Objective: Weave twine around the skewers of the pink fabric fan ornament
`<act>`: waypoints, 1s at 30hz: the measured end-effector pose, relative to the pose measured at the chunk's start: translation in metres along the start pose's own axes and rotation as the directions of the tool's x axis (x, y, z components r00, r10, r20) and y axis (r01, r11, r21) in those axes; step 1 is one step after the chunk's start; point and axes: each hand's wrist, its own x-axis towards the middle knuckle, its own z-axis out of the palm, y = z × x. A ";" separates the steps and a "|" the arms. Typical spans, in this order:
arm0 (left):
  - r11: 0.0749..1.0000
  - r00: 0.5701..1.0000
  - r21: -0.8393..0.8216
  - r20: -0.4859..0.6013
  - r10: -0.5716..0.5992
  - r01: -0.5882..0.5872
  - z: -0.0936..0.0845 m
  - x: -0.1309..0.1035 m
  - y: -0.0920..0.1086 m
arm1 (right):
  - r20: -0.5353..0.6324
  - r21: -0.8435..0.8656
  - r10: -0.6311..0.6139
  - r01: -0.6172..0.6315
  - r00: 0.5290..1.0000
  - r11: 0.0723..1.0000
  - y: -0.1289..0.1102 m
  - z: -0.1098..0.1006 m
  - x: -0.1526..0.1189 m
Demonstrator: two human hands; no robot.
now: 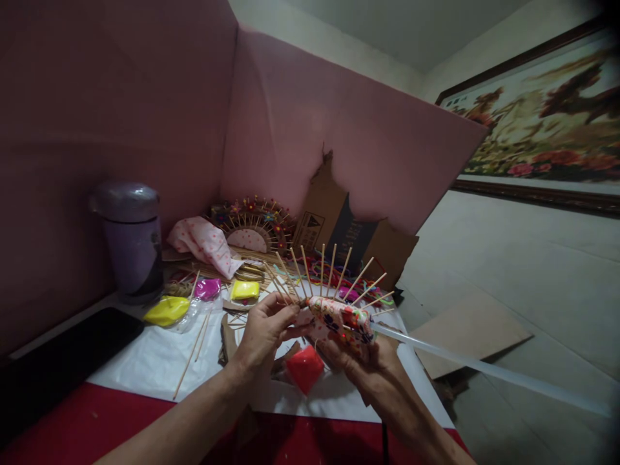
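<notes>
A small floral fabric-covered piece [341, 316] is held up over the table, with several thin wooden sticks [332, 268] fanning out from its top edge. My left hand [271, 323] pinches its left end between thumb and fingers. From below and the right, my right hand [361, 365] wraps round the piece. A long translucent stick [484, 367] extends from its right side toward the lower right. Just beneath the hands lies a red packet [305, 369].
Yellow [167, 311] and magenta [208, 289] packets lie left on the white sheet [130, 365]. A black phone-like slab [72, 361], a purple tumbler [133, 248], a decorated half-round fan [252, 226] and torn cardboard [320, 206] stand or lie around. Pink panels rise behind.
</notes>
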 end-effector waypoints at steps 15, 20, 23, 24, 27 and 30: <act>1.000 1.000 0.016 0.013 0.013 -0.013 0.001 -0.001 -0.001 | 0.004 -0.002 0.004 -0.004 1.000 1.000 -0.002 0.002 0.000; 1.000 1.000 0.009 0.021 0.015 -0.016 0.000 -0.002 -0.001 | -0.005 -0.019 0.022 -0.022 1.000 1.000 0.001 0.003 0.001; 1.000 1.000 0.005 0.013 0.016 -0.016 0.000 -0.001 -0.001 | 0.016 -0.023 0.013 -0.013 1.000 1.000 0.001 0.003 0.000; 1.000 1.000 0.005 0.008 0.013 -0.013 0.000 -0.001 -0.001 | 0.020 -0.020 0.012 -0.012 1.000 1.000 0.000 0.003 0.000; 1.000 1.000 0.009 0.004 0.001 -0.001 0.001 -0.002 -0.001 | 0.006 -0.012 0.012 -0.011 1.000 1.000 -0.002 0.003 -0.002; 1.000 1.000 0.020 0.003 -0.002 0.002 0.002 -0.003 0.001 | -0.005 -0.009 -0.001 0.001 1.000 1.000 -0.002 0.002 -0.001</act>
